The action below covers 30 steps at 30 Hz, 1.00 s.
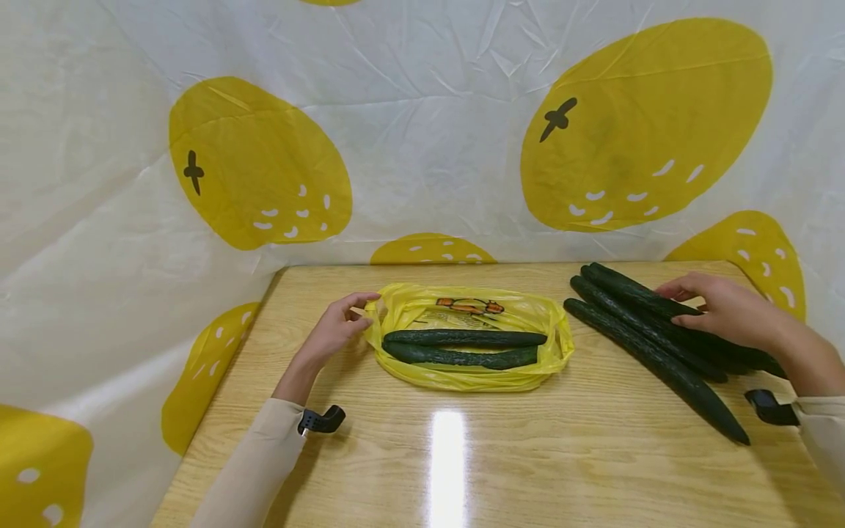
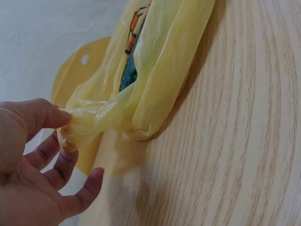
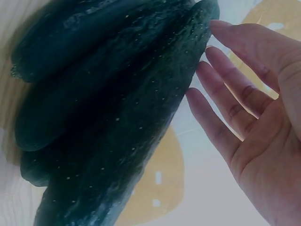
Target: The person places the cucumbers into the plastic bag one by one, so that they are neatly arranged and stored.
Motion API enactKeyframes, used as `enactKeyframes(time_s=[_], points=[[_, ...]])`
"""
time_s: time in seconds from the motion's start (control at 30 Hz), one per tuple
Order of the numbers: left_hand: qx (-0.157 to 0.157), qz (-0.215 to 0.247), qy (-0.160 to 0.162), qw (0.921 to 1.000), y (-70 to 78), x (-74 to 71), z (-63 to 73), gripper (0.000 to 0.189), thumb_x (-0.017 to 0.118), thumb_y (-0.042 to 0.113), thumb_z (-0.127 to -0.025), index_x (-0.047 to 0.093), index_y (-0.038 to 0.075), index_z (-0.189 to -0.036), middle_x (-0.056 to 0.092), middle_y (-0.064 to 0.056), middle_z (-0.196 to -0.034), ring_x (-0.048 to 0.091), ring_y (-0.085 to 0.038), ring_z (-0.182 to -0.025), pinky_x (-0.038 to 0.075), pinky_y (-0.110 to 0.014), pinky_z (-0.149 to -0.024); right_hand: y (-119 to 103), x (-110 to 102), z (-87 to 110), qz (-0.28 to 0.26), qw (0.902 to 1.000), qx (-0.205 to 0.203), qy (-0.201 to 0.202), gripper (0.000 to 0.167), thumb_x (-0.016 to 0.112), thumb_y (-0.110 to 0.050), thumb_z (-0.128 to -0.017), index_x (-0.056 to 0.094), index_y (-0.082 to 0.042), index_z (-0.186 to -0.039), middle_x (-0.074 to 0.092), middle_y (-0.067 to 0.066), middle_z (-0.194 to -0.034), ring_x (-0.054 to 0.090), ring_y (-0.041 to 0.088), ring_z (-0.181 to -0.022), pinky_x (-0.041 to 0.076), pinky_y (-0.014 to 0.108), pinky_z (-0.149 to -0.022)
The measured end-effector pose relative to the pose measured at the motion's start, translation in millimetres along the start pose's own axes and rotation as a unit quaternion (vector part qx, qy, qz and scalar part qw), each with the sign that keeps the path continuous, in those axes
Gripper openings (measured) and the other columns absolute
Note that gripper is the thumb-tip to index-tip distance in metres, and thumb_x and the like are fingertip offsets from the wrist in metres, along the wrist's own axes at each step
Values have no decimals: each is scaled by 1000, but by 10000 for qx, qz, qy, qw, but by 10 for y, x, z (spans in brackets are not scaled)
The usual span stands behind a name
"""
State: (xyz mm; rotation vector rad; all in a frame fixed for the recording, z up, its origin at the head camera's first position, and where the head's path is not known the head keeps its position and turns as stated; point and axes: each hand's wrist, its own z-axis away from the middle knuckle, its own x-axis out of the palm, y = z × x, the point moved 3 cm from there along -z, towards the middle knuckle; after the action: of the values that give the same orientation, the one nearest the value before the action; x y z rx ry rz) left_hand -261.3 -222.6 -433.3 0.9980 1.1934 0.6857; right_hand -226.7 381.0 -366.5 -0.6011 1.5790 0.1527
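Observation:
Two dark green cucumbers (image 1: 464, 338) lie side by side in an opened yellow plastic bag (image 1: 462, 380) on the table. At the bag's left end my left hand (image 1: 334, 328) pinches the rim between thumb and fingers; the left wrist view shows the thin plastic (image 2: 89, 117) bunched there. My right hand (image 1: 739, 312) is over a pile of several cucumbers (image 1: 660, 367) at the right. In the right wrist view its fingers (image 3: 218, 84) are extended along the edge of the uppermost cucumber (image 3: 136, 113), at or just touching its skin, not wrapped around it.
A wood-grain table (image 1: 370, 469) carries the bag and the pile. White sheeting (image 1: 422, 161) with large yellow fruit prints rises behind the table and along its left side. Dark straps (image 1: 321, 419) sit on both wrists.

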Motion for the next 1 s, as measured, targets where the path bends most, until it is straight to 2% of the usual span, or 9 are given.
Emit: enactKeyframes(time_s=[0.23,0.4,0.67,0.77,0.87,0.93,1.0], points=[[7,1,-5,10000,6,3,1,45,62,0,-98,59,10,-142,51,-16,-125,55,-25,-90,50,-40,-71,79,33,32,-70,10000,18,10,51,85,3,-76,67,-2,-124,67,15,-118,65,10,-93,56,28,-67],[52,-23,-41,10000,23,-2,-1,45,61,0,-99,57,8,-143,50,-19,-128,56,-26,-91,51,-41,-72,136,61,40,-7,10000,40,-16,52,85,2,-75,67,-2,-124,69,15,-117,68,15,-90,55,27,-69],[6,4,-67,10000,25,-1,-4,47,61,0,-99,55,6,-145,49,-22,-130,57,-34,-95,49,-34,-69,205,104,52,-28,9997,143,-179,51,85,0,-77,66,1,-125,69,17,-117,69,33,-90,56,33,-71],[-49,-33,-105,9999,106,7,29,47,59,-2,-99,54,3,-145,49,-25,-131,56,-39,-97,49,-31,-69,233,121,59,31,9995,212,-253,51,85,-3,-78,67,2,-126,69,19,-118,69,33,-89,56,34,-70],[-40,-50,-98,9999,110,13,40,47,60,-1,-99,55,4,-145,49,-25,-130,56,-37,-96,50,-33,-70,260,140,65,55,9990,299,-335,52,85,-6,-80,66,2,-127,69,19,-117,69,32,-89,55,35,-70],[-22,-70,-71,9999,104,16,45,46,61,0,-99,56,6,-144,50,-23,-129,56,-34,-94,50,-36,-71,277,146,66,54,9984,386,-416,52,84,-9,-81,65,3,-128,70,18,-114,69,31,-90,54,36,-71],[1,-76,-25,10000,21,16,20,46,62,1,-99,57,9,-144,50,-19,-128,56,-29,-92,51,-40,-72,284,149,67,27,9980,424,-462,51,84,-10,-82,65,3,-128,70,17,-112,68,31,-90,54,38,-71]])
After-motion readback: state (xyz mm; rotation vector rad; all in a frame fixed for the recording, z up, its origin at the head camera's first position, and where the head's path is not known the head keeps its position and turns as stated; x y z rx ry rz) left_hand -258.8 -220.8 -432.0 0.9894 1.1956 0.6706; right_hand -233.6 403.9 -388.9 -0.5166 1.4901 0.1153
